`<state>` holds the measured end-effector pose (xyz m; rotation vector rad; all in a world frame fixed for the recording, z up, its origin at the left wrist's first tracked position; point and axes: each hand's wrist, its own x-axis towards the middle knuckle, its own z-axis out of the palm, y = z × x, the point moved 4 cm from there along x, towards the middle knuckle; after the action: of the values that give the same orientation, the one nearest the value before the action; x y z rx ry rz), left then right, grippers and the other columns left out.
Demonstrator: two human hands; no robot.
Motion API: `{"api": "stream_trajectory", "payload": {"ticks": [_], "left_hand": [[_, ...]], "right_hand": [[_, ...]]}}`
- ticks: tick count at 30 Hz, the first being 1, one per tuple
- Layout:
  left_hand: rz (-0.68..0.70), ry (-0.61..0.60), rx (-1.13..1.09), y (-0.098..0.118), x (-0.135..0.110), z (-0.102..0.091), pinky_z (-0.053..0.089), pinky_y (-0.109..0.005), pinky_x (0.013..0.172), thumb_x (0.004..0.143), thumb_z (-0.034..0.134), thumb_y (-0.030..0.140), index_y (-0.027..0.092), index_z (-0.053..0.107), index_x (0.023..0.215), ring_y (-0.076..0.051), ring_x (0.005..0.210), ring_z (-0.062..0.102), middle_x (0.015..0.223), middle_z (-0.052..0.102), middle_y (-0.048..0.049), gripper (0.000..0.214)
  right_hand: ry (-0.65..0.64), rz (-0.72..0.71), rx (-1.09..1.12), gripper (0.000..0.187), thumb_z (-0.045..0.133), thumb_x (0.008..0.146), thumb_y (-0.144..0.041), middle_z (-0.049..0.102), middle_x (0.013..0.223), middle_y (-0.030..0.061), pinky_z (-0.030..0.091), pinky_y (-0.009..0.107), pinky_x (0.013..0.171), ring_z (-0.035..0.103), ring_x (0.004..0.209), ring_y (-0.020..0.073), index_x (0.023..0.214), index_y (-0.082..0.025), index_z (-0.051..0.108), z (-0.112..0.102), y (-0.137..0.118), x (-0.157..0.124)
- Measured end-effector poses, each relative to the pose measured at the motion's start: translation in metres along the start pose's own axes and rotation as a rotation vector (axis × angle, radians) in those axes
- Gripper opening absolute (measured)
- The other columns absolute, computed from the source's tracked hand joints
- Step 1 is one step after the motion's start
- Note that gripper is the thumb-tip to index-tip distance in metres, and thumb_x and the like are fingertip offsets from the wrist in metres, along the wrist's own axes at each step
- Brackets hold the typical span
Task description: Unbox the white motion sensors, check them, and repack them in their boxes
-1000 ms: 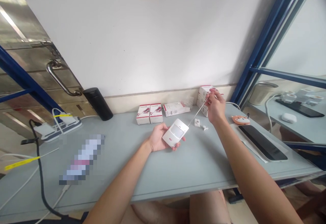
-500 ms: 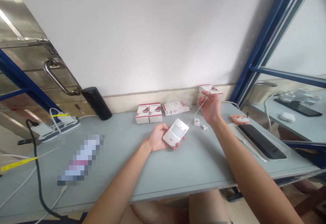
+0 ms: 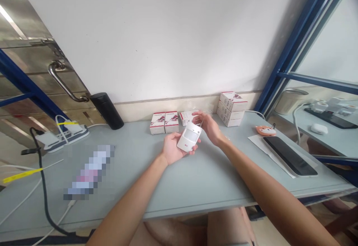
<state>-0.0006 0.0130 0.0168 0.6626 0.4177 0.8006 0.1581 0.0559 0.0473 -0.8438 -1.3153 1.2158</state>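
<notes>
Resting in my left hand (image 3: 172, 150) is a white motion sensor (image 3: 189, 138), its front tilted up toward me, fingers wrapped round its right edge. My right hand (image 3: 210, 126) is at the sensor's upper right corner, fingers curled around the short stretch of thin metal antenna that shows there. The antenna's tip is hidden by the hand. Behind the hands lies a flat white-and-red box (image 3: 185, 117), partly covered by my right fingers, with clear plastic wrap beside it. Small white parts on the table are mostly hidden behind my right hand.
Two red-and-white boxes (image 3: 164, 122) stand left of the hands; a stack of similar boxes (image 3: 231, 109) stands at right. A black bottle (image 3: 106, 111), power strip (image 3: 67, 140) and blurred phone (image 3: 89, 171) are left. Another phone (image 3: 290, 155) lies on paper by an orange item (image 3: 265, 130).
My right hand has come down and left to the sensor's top, and the long stretch of antenna seen before is now short. The left hand still holds the sensor, slightly higher in view.
</notes>
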Motion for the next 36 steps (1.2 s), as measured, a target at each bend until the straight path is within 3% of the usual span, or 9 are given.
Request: {"api": "stream_trajectory", "payload": {"ticks": [5,14,17,20,24,27,29,33,36], "left_hand": [[0.033,0.006,0.016,0.001,0.000,-0.003,0.046,-0.036,0.058,0.084,0.054,0.033,0.005,0.067,0.120,-0.029,0.069,0.066,0.103,0.072,-0.0272,0.048],[0.050,0.070,0.030,0.000,0.002,-0.006,0.048,-0.038,0.058,0.080,0.053,0.034,0.007,0.067,0.121,-0.031,0.070,0.067,0.103,0.074,-0.0260,0.051],[0.102,0.105,0.006,0.004,0.003,-0.005,0.050,-0.040,0.062,0.079,0.054,0.032,0.007,0.067,0.122,-0.031,0.073,0.068,0.104,0.074,-0.0248,0.051],[0.204,0.171,-0.031,0.011,0.004,-0.007,0.051,-0.040,0.066,0.078,0.054,0.028,0.007,0.068,0.120,-0.030,0.074,0.068,0.106,0.074,-0.0239,0.049],[0.277,0.249,-0.069,0.017,0.003,-0.013,0.052,-0.039,0.065,0.076,0.053,0.026,0.006,0.068,0.120,-0.029,0.073,0.068,0.107,0.074,-0.0240,0.050],[0.287,0.276,-0.087,0.018,0.002,-0.016,0.052,-0.038,0.064,0.076,0.053,0.025,0.007,0.068,0.119,-0.029,0.073,0.068,0.107,0.074,-0.0239,0.049],[0.282,0.271,-0.092,0.018,0.003,-0.017,0.052,-0.038,0.064,0.076,0.053,0.025,0.005,0.068,0.118,-0.029,0.073,0.068,0.106,0.074,-0.0241,0.049],[0.276,0.262,-0.081,0.016,0.003,-0.017,0.053,-0.038,0.062,0.075,0.053,0.025,0.005,0.069,0.119,-0.029,0.073,0.069,0.104,0.075,-0.0235,0.050],[0.277,0.267,-0.065,0.016,0.004,-0.017,0.053,-0.038,0.062,0.075,0.054,0.025,0.005,0.069,0.119,-0.029,0.073,0.069,0.104,0.075,-0.0239,0.050]], "right_hand": [[-0.099,0.015,-0.031,0.042,0.040,0.094,-0.052,0.064,0.094,0.0034,0.048,0.032,0.078,0.058,0.086,0.0212,0.113,-0.026,0.068,0.009,0.008,-0.004],[-0.122,0.010,-0.054,0.039,0.042,0.095,-0.050,0.065,0.097,0.0031,0.048,0.032,0.067,0.057,0.082,0.0211,0.115,-0.029,0.068,0.011,0.013,-0.003],[0.008,-0.093,-0.249,0.036,0.038,0.098,-0.043,0.065,0.098,0.0038,0.050,0.035,0.083,0.060,0.090,0.0220,0.112,-0.027,0.068,0.004,0.003,-0.001],[0.216,-0.230,-0.598,0.033,0.040,0.100,-0.037,0.067,0.108,0.0072,0.049,0.040,0.093,0.062,0.101,0.0252,0.116,-0.026,0.067,-0.012,-0.009,0.001],[0.479,-0.221,-0.969,0.043,0.048,0.097,-0.030,0.059,0.138,0.0170,0.050,0.048,0.098,0.058,0.125,0.0351,0.138,-0.023,0.059,-0.045,-0.009,0.006],[0.419,-0.245,-1.166,0.058,0.053,0.094,-0.023,0.047,0.159,0.0152,0.044,0.054,0.111,0.041,0.147,0.0378,0.152,-0.023,0.049,-0.060,0.001,0.012],[0.323,-0.289,-1.278,0.062,0.056,0.092,-0.018,0.053,0.157,0.0128,0.037,0.055,0.117,0.037,0.151,0.0357,0.154,-0.023,0.048,-0.061,0.008,0.015],[0.294,-0.317,-1.392,0.050,0.057,0.094,-0.018,0.073,0.125,0.0137,0.039,0.053,0.114,0.048,0.139,0.0357,0.143,-0.022,0.060,-0.059,0.018,0.017],[0.317,-0.350,-1.418,0.044,0.060,0.094,-0.020,0.069,0.131,0.0146,0.042,0.049,0.109,0.049,0.135,0.0355,0.137,-0.021,0.064,-0.055,0.018,0.017]]}}
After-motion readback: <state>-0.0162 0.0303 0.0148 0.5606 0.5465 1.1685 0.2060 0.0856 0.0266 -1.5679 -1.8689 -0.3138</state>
